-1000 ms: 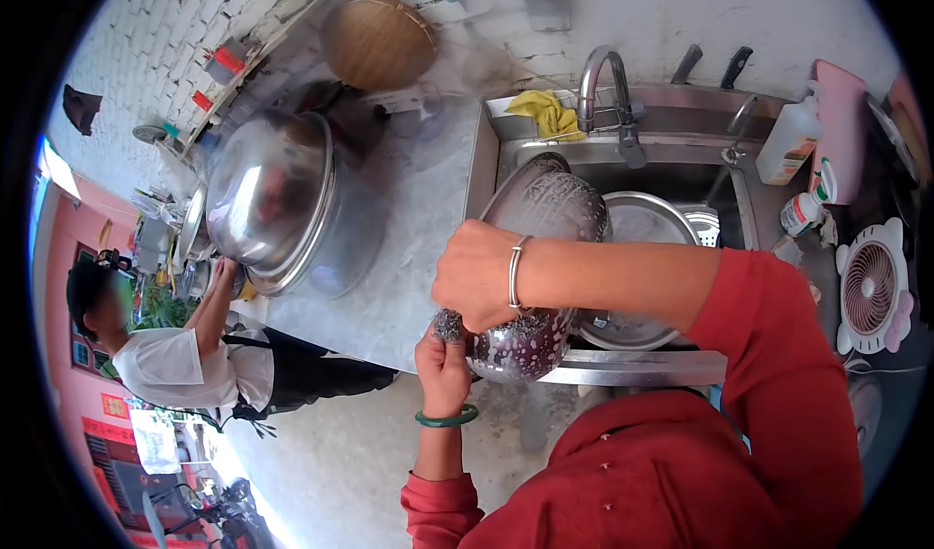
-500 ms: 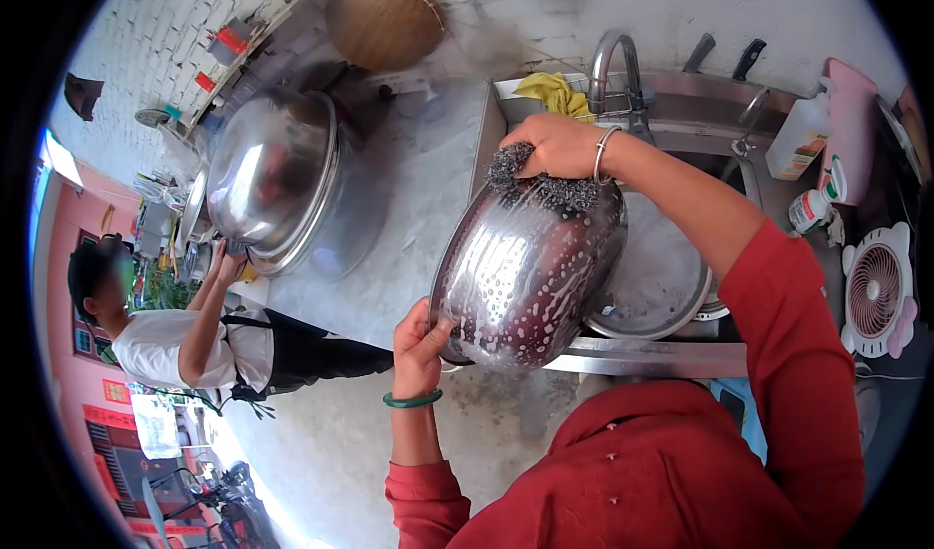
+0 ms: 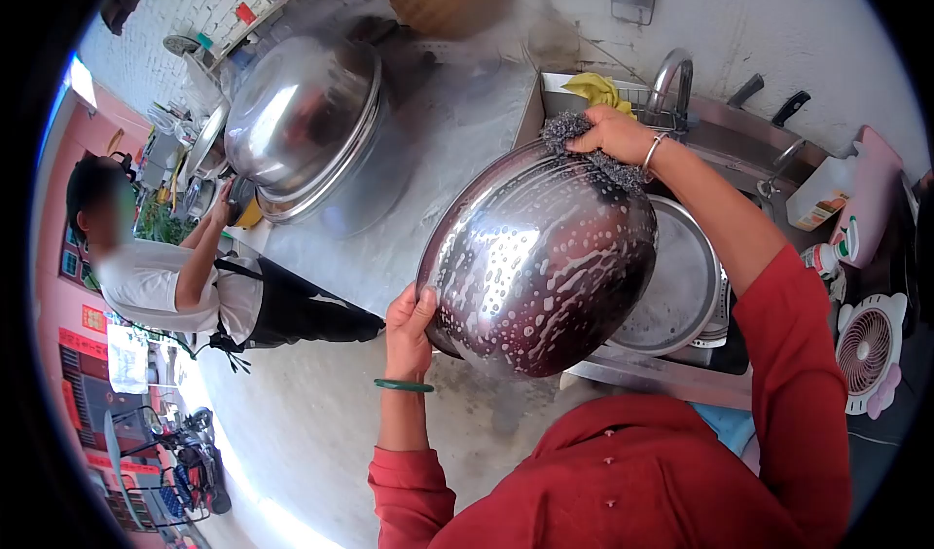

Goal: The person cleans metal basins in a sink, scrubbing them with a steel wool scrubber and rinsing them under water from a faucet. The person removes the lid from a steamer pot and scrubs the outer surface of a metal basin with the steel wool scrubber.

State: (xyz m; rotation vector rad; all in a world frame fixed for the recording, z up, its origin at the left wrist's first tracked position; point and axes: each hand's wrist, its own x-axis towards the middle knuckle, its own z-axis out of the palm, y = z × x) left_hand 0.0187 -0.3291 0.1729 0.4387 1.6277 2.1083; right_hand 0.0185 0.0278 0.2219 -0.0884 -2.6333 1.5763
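A large shiny metal basin (image 3: pixel 545 276), streaked with soapy foam, is held tilted in front of the sink with its outer side towards me. My left hand (image 3: pixel 410 333) is closed on its rim at the lower left, thumb on the outside and the other fingers partly hidden. At the upper right, my right hand (image 3: pixel 620 140) is closed on a grey steel wool scourer (image 3: pixel 566 132), which lies against the basin's side. Beyond the basin, a round metal tray (image 3: pixel 666 301) rests over the sink, partly covered by the basin.
A tap (image 3: pixel 671 74) and a yellow cloth (image 3: pixel 593 90) are behind the sink. Two knives (image 3: pixel 769 99), a spray bottle (image 3: pixel 835 249) and a small fan (image 3: pixel 869 352) stand right. At left, an upturned metal bowl (image 3: pixel 302 116) sits on the counter, near another person (image 3: pixel 175 276).
The basin has tipped so more of its foamy outside faces me. Both hands keep their hold. The head view has shifted, and the other person's arms stay near the upturned bowl.
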